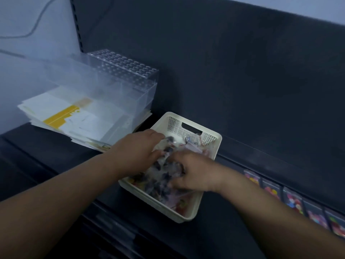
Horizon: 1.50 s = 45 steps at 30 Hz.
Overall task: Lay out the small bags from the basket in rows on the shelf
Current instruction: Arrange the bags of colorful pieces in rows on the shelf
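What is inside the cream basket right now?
The basket holds a heap of small clear bags with dark and colourful contents. The left hand and right hand are in the heap, covering its middle; the basket's floor is hidden.

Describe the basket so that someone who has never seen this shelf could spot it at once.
On the dark shelf, right of the clear plastic boxes stacked on papers, sits a cream basket. Both hands, left hand and right hand, reach into it among small bags. Its perforated wall with a slot handle sets it apart.
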Tool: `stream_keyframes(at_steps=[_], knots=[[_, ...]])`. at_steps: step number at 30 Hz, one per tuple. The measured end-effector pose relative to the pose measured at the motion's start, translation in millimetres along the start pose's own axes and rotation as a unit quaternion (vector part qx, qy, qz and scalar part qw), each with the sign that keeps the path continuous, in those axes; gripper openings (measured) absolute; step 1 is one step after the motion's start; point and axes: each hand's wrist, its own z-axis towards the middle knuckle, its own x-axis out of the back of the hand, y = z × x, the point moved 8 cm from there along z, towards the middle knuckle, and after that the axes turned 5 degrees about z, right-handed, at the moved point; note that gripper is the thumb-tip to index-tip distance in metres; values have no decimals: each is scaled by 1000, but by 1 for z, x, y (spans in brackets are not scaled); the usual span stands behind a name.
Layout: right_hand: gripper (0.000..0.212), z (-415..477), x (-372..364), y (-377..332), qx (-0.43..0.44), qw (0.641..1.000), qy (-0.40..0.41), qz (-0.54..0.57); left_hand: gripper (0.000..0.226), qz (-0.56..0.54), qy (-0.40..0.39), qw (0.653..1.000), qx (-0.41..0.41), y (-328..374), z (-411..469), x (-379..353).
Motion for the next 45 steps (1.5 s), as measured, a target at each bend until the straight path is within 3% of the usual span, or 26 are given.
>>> stream_keyframes(at_steps=[2, 4, 6, 8, 11, 14, 18, 23, 26, 28, 31, 33, 36, 38, 40, 43, 45], knots=[[61, 6, -20, -6, 8, 992, -78, -103, 51, -10, 2, 1000, -12, -2, -1, -3], [46, 18, -26, -3, 12, 983, -72, -170, 51, -21, 3, 1000, -21, -1, -2, -5], [19, 32, -17, 3, 6, 993, -15, -117, 50, -42, 1, 999, -24, 2, -3, -8], [10, 42, -3, 16, -28, 998, 45, -37, 47, -61, 2, 998, -27, 4, -4, -11], [12, 44, 26, 38, -83, 979, 163, 89, 32, -50, 3, 998, -35, 11, -2, -13], [24, 40, 41, 51, -109, 966, 206, 115, 7, -98, -30, 993, -66, 35, -2, -15], [38, 17, 56, 57, -101, 955, 256, 109, 23, -87, -159, 972, -147, 74, -4, -50], [33, -6, 55, 62, -98, 948, 279, 117, 50, 54, -141, 969, -197, 83, 10, -78], [30, -14, 54, 61, -89, 941, 291, 149, 31, 54, -137, 969, -199, 85, 23, -79], [27, -20, 53, 62, -87, 937, 296, 165, 15, 7, -143, 972, -188, 83, 29, -80], [23, -25, 53, 65, -80, 928, 306, 197, 22, -152, -169, 971, -78, 63, 34, -77], [20, -27, 52, 68, -77, 919, 311, 231, 13, -295, -156, 943, 6, 51, 36, -63], [13, -28, 52, 74, -80, 892, 320, 308, 7, -471, -116, 869, 95, 38, 39, -40], [10, -29, 53, 72, -77, 875, 322, 353, 7, -519, -113, 837, 130, 32, 38, -30], [11, -30, 54, 66, -62, 856, 311, 408, 10, -529, -113, 827, 152, 28, 36, -27], [10, -27, 44, 50, -48, 830, 230, 505, 11, -531, -104, 824, 166, 28, 34, -24], [14, -25, 36, 43, -57, 839, 181, 511, 10, -550, -114, 813, 156, 36, 33, -23]])
